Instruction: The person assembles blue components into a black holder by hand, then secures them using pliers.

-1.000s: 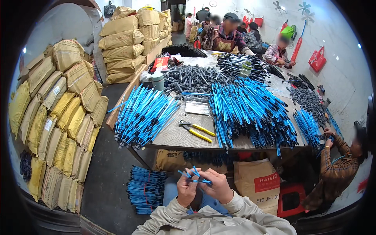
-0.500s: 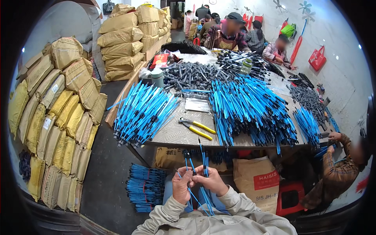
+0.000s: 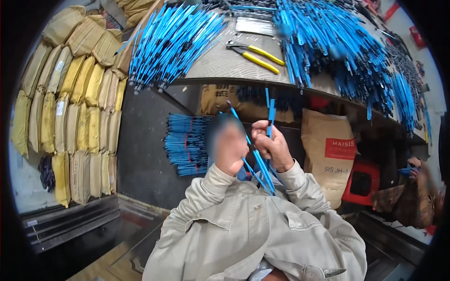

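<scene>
Thin blue rods with black ends pass through both of my hands, above my lap. My right hand (image 3: 275, 149) is closed, fingers curled, around a small bundle of upright blue rods (image 3: 272, 110). Just left of it is my left hand (image 3: 228, 157), whose fingers are mostly blurred. A slanting blue rod (image 3: 237, 117) shows beside that hand's fingers, and another comes out below it, so it appears closed on them. The rods' lower ends (image 3: 268, 183) meet against my light jacket.
The table edge lies ahead, bearing yellow-handled pliers (image 3: 258, 56) and piles of blue rods (image 3: 173, 44). Tied rod bundles (image 3: 185, 143) lie on the floor to the left. A brown paper sack (image 3: 323, 136) and a red stool (image 3: 361, 182) stand right, near another person. Stacked sacks (image 3: 77, 112) line the left.
My view has tilted downward, so the table sits higher and more of my jacket shows. My hands, close together before, are now slightly apart, with rods still between them.
</scene>
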The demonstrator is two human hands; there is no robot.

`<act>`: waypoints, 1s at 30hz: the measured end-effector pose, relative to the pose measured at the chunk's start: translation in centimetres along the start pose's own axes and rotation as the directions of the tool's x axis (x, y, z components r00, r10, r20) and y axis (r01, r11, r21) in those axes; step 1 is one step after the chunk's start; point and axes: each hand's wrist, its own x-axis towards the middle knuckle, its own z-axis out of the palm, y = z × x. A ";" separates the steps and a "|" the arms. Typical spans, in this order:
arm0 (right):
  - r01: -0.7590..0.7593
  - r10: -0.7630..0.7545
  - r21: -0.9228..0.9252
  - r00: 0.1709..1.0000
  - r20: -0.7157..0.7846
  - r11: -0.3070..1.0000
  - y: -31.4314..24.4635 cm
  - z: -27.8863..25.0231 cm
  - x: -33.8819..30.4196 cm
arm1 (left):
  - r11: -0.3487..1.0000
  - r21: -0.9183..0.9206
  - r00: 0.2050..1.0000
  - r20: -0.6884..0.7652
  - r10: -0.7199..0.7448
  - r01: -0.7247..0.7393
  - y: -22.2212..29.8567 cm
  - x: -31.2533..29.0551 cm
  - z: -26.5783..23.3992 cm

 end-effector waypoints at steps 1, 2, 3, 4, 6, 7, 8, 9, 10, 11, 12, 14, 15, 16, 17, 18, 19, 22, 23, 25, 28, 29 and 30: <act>-0.018 0.018 0.009 1.000 0.018 1.000 0.7 -0.2 -0.2 | 1.000 0.008 1.000 -0.021 0.015 -0.015 0.8 0.3 -0.3; 0.049 -0.049 -0.004 0.998 -0.039 0.999 1.8 -0.7 -0.7 | 0.996 0.026 0.993 -0.078 0.087 -0.085 1.9 0.7 -0.5; 0.113 -0.114 -0.017 0.991 -0.076 0.993 2.9 -0.9 -1.0 | 0.984 0.055 0.975 -0.137 0.178 -0.171 3.1 0.7 -0.7; 0.134 -0.144 -0.102 0.984 -0.101 0.986 3.9 -1.6 -1.5 | 0.976 0.072 0.964 -0.157 0.217 -0.208 4.1 0.8 -0.8; 0.145 -0.163 -0.182 0.983 -0.089 0.973 5.3 -2.3 -2.4 | 0.961 0.120 0.933 -0.234 0.272 -0.250 6.1 0.9 -1.4; 0.179 -0.209 -0.213 0.969 -0.129 0.960 5.6 -2.6 -2.8 | 0.955 0.142 0.918 -0.270 0.290 -0.259 6.7 0.7 -1.5; 0.212 -0.257 -0.246 0.951 -0.170 0.946 5.8 -2.5 -2.9 | 0.949 0.155 0.907 -0.284 0.310 -0.276 7.5 0.2 -1.5; 0.204 -0.244 -0.236 0.957 -0.156 0.950 6.0 -2.3 -2.7 | 0.930 0.240 0.898 -0.280 0.341 -0.278 8.3 -0.4 -1.3; 0.209 -0.238 -0.231 0.966 -0.103 0.950 5.7 -2.0 -2.8 | 0.910 0.317 0.894 -0.272 0.356 -0.267 9.0 -0.9 -1.0; 0.215 -0.234 -0.226 0.971 -0.057 0.950 5.2 -1.8 -3.0 | 0.887 0.390 0.894 -0.261 0.365 -0.248 9.5 -1.3 -0.8; 0.223 -0.233 -0.224 0.972 -0.020 0.949 4.5 -1.3 -3.4 | 0.891 0.390 0.898 -0.265 0.351 -0.233 9.7 -1.6 -0.6; 0.302 -0.326 -0.408 0.945 0.011 0.862 2.8 -0.2 -2.8 | 0.849 0.456 0.893 -0.212 0.396 -0.268 9.8 -2.4 -0.4; 0.373 -0.402 -0.576 0.912 0.083 0.727 1.7 0.3 -2.2 | 0.826 0.483 0.890 -0.180 0.418 -0.290 9.6 -2.3 0.1; 0.364 -0.405 -0.582 0.912 0.065 0.727 1.0 0.8 -1.6 | 0.833 0.479 0.899 -0.178 0.401 -0.276 8.7 -2.1 0.8; 0.470 -0.536 -0.707 0.830 0.151 0.529 0.2 1.2 -0.9 | 0.819 0.499 0.880 -0.204 0.430 -0.284 7.3 -1.4 2.3; 0.544 -0.630 -0.786 0.729 0.268 0.295 -0.5 1.7 -0.1 | 0.798 0.523 0.855 -0.226 0.467 -0.298 5.9 -0.6 3.8; 0.577 -0.678 -0.816 0.616 0.401 0.041 -0.7 1.9 0.2 | 0.776 0.549 0.825 -0.248 0.507 -0.312 4.7 -0.1 4.6; 0.519 -0.660 -0.850 0.608 0.440 -0.089 -0.4 2.3 -0.5 | 0.722 0.549 0.827 -0.096 0.555 -0.421 2.5 0.4 4.3; 0.487 -0.647 -0.860 0.609 0.459 -0.151 -0.2 2.4 -0.8 | 0.695 0.543 0.818 -0.024 0.574 -0.471 2.2 0.2 4.1; 0.507 -0.642 -0.856 0.623 0.448 -0.106 0.0 2.7 -1.1 | 0.693 0.567 0.829 -0.033 0.558 -0.445 2.6 -0.2 3.7; 0.535 -0.635 -0.845 0.647 0.422 -0.016 0.5 3.1 -1.5 | 0.690 0.610 0.853 -0.044 0.520 -0.389 3.2 -0.6 3.8; 0.546 -0.601 -0.757 0.755 0.262 0.357 0.6 3.1 -1.7 | 0.722 0.583 0.864 -0.067 0.499 -0.372 3.2 -0.7 4.0; 0.478 -0.497 -0.559 0.858 0.131 0.678 0.7 3.1 -1.9 | 0.752 0.555 0.874 -0.088 0.478 -0.355 3.1 -0.8 4.1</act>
